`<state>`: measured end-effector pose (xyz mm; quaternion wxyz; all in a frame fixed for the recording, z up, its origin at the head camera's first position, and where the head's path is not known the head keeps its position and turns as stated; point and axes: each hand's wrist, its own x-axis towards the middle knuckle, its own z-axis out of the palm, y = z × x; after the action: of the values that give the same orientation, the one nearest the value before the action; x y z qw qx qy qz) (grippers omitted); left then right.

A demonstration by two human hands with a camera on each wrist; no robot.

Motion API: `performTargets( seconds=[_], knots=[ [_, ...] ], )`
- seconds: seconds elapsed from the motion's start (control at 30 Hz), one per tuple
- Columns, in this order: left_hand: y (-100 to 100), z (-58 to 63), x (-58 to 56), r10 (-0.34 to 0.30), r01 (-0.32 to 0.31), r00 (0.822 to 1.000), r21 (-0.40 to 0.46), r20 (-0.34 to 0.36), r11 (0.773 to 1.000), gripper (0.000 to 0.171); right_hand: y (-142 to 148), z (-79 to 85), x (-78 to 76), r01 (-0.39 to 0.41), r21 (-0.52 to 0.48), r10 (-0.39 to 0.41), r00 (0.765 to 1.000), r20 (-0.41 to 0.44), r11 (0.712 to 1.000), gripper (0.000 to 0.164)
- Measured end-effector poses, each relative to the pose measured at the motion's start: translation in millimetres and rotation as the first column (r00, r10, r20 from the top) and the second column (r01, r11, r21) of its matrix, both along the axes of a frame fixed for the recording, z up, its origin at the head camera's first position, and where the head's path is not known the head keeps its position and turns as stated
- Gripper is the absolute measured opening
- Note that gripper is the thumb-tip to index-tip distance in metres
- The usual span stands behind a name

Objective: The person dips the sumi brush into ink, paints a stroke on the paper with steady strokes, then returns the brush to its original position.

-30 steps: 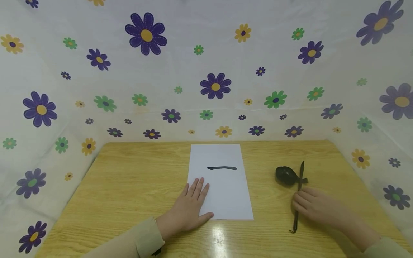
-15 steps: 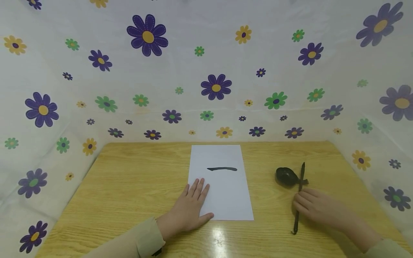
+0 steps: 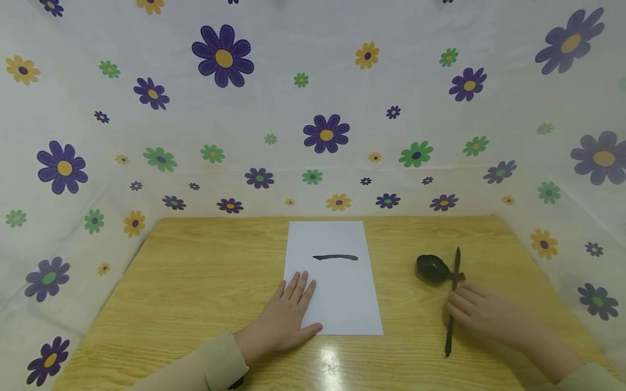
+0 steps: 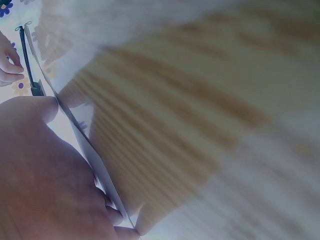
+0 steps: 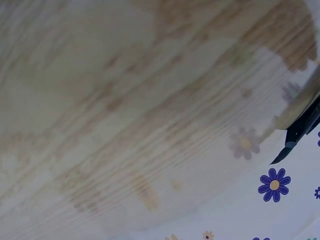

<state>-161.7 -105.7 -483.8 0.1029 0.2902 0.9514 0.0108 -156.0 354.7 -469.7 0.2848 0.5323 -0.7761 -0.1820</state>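
Observation:
A white sheet of paper (image 3: pixel 337 304) bears one dark, roughly horizontal brush stroke (image 3: pixel 335 257). My left hand (image 3: pixel 285 320) lies flat on its lower left part, fingers spread and thumb at the bottom edge. To the right, a dark writing brush (image 3: pixel 449 334) lies across the short handle of a black spoon-shaped dish (image 3: pixel 432 269), bristle end pointing away from me. My right hand (image 3: pixel 481 315) holds the brush's shaft at mid-length with curled fingers; the thumb is hidden. In the left wrist view the brush (image 4: pixel 27 57) appears beyond my left hand (image 4: pixel 50 170). The right wrist view catches the brush tip (image 5: pixel 282 155).
The wooden table (image 3: pixel 205 271) extends on both sides of the paper. A white cloth (image 3: pixel 274 98) with printed flowers encloses it at the back and sides. Light reflects off the table near its front (image 3: pixel 331 364).
The near end of the brush has shifted slightly right along with my right hand, and its hanging loop shows less. My left hand keeps its place on the paper. The head view shifts slightly.

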Motion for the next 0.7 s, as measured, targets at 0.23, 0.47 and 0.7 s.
performTargets(
  seconds=[0.23, 0.47, 0.7],
  knots=[
    [-0.6, -0.8, 0.4, 0.010, -0.010, 1.000, 0.027, 0.008, 1.000, 0.091, 1.3, 5.2, -2.3, 0.001, 0.015, -0.001, 1.000, -0.014, 1.000, 0.074],
    [-2.0, -7.7, -3.5, 0.005, -0.005, 1.000, 0.023, 0.001, 1.000, 0.091, -0.5, 8.1, -3.0, 0.023, 0.038, -0.023, 1.000, -0.012, 0.999, 0.079],
    [-1.9, -0.8, -2.0, 0.008, -0.009, 1.000, 0.051, 0.017, 0.999, 0.089, -9.2, 12.0, -5.4, 0.026, 0.052, -0.026, 1.000, -0.010, 0.998, 0.077]
  ],
)
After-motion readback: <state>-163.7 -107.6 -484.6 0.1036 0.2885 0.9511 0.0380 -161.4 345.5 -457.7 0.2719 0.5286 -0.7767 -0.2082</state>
